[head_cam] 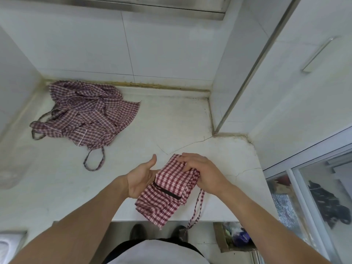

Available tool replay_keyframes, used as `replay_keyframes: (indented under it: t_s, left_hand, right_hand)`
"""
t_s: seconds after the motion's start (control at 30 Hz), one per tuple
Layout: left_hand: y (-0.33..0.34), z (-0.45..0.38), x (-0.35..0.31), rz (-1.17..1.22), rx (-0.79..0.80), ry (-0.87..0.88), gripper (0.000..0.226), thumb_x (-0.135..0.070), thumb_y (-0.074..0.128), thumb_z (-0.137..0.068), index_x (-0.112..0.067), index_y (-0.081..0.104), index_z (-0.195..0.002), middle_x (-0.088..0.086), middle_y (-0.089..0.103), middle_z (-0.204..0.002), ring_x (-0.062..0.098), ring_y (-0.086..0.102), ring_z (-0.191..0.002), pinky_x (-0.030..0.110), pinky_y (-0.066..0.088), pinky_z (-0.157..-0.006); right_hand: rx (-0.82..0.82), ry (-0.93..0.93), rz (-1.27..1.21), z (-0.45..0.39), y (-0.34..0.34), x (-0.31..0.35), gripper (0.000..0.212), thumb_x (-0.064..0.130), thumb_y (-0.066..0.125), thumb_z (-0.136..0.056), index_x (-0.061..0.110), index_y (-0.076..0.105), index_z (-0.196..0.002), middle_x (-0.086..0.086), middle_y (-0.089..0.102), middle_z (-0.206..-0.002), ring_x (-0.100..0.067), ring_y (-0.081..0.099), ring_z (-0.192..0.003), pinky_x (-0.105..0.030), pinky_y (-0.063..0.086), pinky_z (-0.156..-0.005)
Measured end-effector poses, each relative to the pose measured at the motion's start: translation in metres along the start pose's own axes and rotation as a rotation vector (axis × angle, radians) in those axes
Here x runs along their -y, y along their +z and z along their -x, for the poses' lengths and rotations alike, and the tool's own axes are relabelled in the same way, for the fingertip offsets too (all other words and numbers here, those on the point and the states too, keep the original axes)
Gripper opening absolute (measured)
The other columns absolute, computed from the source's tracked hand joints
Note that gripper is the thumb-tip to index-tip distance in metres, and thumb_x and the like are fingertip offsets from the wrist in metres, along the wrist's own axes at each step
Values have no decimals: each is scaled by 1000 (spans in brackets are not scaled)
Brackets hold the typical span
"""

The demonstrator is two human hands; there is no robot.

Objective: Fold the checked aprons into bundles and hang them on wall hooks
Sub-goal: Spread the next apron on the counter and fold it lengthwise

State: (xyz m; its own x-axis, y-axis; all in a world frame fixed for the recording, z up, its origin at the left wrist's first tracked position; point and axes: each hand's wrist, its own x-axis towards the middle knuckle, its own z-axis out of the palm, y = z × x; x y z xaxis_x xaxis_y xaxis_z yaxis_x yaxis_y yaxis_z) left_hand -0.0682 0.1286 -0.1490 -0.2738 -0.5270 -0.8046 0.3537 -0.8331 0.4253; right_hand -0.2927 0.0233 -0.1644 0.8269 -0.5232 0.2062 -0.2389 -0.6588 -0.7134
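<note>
My right hand [198,172] clamps the folded apron [167,191] at the counter [171,121] edge; my left hand [141,178] lies flat-fingered beside it. Its dangling strap [198,206] could drag the folds loose, I reckon.

A red-and-white checked apron [167,189] at lower centre; a duller maroon checked apron [85,113] on the white counter [171,119], upper left.

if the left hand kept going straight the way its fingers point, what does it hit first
Most likely the folded checked apron: the left hand lies open right beside it, fingers seemingly tucked under its edge. Depth is hard to judge here.
</note>
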Motion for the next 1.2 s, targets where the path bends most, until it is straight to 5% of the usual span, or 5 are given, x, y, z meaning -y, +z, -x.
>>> replay_keyframes:
  t_s: [0.17, 0.3, 0.53, 0.87, 1.2]
  left_hand:
    - [8, 11, -2, -53, 18, 74, 100, -70, 85, -47, -17, 60, -127, 15, 70, -121, 34, 69, -106, 42, 51, -89]
    - [12, 14, -2, 10, -88, 132, 61, -64, 60, -77, -16, 64, -114, 12, 75, -105, 32, 70, -99, 40, 50, -86]
    - [10, 15, -1, 110, -125, 193, 64, -67, 44, -88, -16, 67, -119, 12, 73, -113, 33, 69, -105, 41, 51, -89]
    - [1, 9, 2, 236, 9, 82, 93, -80, 42, -82, -5, 55, -134, 24, 60, -132, 43, 59, -120, 55, 41, -106]
    - [6, 4, -6, 52, 124, 105, 91, -28, 98, -42, -2, 58, -120, 16, 73, -102, 26, 72, -86, 37, 56, -79]
  right_hand:
    - [-93, 141, 67, 4, 5, 1, 51, -14, 69, -78, 17, 72, -120, -3, 59, -134, -22, 54, -124, -35, 41, -109]
    - [-104, 103, 158, 4, 8, 4, 58, -8, 75, -75, 20, 67, -126, -1, 60, -133, -20, 54, -121, -34, 44, -104]
    - [12, 140, 212, 5, 13, 5, 57, 17, 76, -81, 20, 57, -134, 4, 60, -131, -16, 55, -119, -34, 48, -101]
    - [56, 86, 62, 10, 15, 11, 63, -10, 65, -77, 23, 56, -130, 10, 49, -142, -9, 48, -132, -27, 41, -111]
    - [45, 66, -35, 8, 13, 12, 64, -18, 65, -75, 23, 61, -123, 14, 48, -141, -6, 44, -135, -25, 35, -115]
